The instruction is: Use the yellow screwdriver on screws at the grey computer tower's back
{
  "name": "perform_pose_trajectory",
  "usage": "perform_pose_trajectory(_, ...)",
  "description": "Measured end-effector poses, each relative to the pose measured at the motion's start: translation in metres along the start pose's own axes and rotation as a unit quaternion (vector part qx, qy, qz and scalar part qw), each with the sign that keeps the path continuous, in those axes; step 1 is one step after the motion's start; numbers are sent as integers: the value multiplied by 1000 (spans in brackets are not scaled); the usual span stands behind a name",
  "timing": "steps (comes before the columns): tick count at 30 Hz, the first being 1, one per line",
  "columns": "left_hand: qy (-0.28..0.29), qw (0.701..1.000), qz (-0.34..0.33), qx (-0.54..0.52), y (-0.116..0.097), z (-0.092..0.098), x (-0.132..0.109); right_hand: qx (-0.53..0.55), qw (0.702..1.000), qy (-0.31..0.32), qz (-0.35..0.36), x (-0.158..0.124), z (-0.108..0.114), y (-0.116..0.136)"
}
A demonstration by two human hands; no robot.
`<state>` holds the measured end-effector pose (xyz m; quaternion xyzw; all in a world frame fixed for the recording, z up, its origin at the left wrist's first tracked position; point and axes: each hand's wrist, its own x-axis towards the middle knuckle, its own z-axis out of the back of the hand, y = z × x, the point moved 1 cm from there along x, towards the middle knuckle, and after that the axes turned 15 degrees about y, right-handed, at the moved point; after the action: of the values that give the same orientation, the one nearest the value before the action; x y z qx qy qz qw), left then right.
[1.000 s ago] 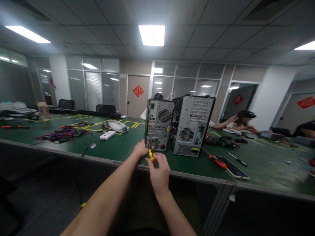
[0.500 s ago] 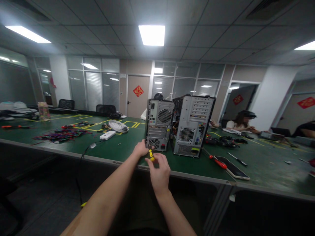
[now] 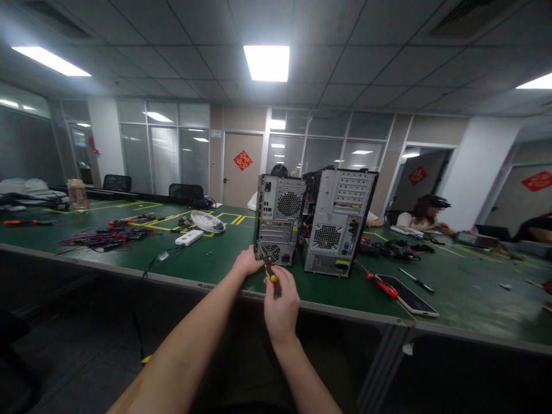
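A grey computer tower (image 3: 281, 227) stands on the green table with its rear panel facing me. My left hand (image 3: 248, 261) is closed at its lower left corner, gripping the edge, with some fingertips hidden. My right hand (image 3: 282, 296) pinches the handle of a yellow-and-black screwdriver (image 3: 269, 270). The tool slants up and left toward the lower left of the rear panel, by the power supply fan grille. Whether its tip sits in a screw is too small to tell. A second, wider computer tower (image 3: 325, 253) stands just to the right.
Right of the towers lie a red screwdriver (image 3: 386, 286), a phone (image 3: 411, 299) and a dark pen-like tool (image 3: 417, 280). Bundled cables (image 3: 399, 248) lie behind them. Leftward are a white power bank-like box (image 3: 188, 238), a white round fan cover (image 3: 207, 221) and coloured wires (image 3: 110, 236). A person (image 3: 425, 215) sits at far right.
My right hand has shifted slightly right, and the screwdriver now leans more, its handle end lower right. My left hand and both towers stay in place.
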<state>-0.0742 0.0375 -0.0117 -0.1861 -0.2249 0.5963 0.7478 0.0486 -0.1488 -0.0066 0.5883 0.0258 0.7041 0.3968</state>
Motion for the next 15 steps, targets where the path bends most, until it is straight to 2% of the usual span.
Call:
perform_pose_trajectory(7,-4,1000,6,6,-3,2,-4,33,999,-27,2,0,-1,1)
perform_pose_trajectory(15,1,1000,7,1,-2,1,-1,39,999,-22,-11,-2,0,3)
